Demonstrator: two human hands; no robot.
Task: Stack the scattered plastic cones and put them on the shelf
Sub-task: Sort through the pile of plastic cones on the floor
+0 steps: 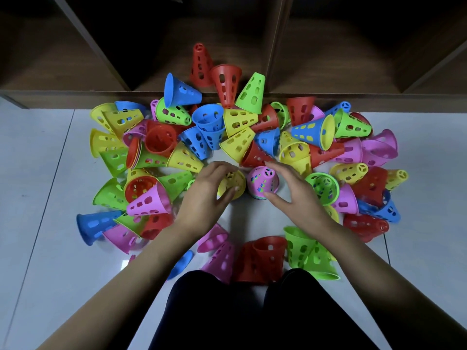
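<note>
Several perforated plastic cones in red, blue, green, yellow and pink lie scattered on the pale tiled floor before a dark wooden shelf (pixel 275 46). My left hand (pixel 209 193) grips a yellow cone (pixel 236 183) lying on its side at the middle of the pile. Just right of it stands a short stack of cones with a pink cone (pixel 262 181) on top, tip up. My right hand (pixel 290 190) hovers around that stack with fingers spread and thumb near its base; I cannot tell if it touches. One red cone (pixel 201 64) stands upright on the shelf's lowest board.
My knees in dark trousers (pixel 240 311) are at the bottom centre, with red, green and pink cones right in front of them. A nested stack with a red rim (pixel 134 152) lies at the left. Shelf dividers rise at the back. Bare tile lies to both sides.
</note>
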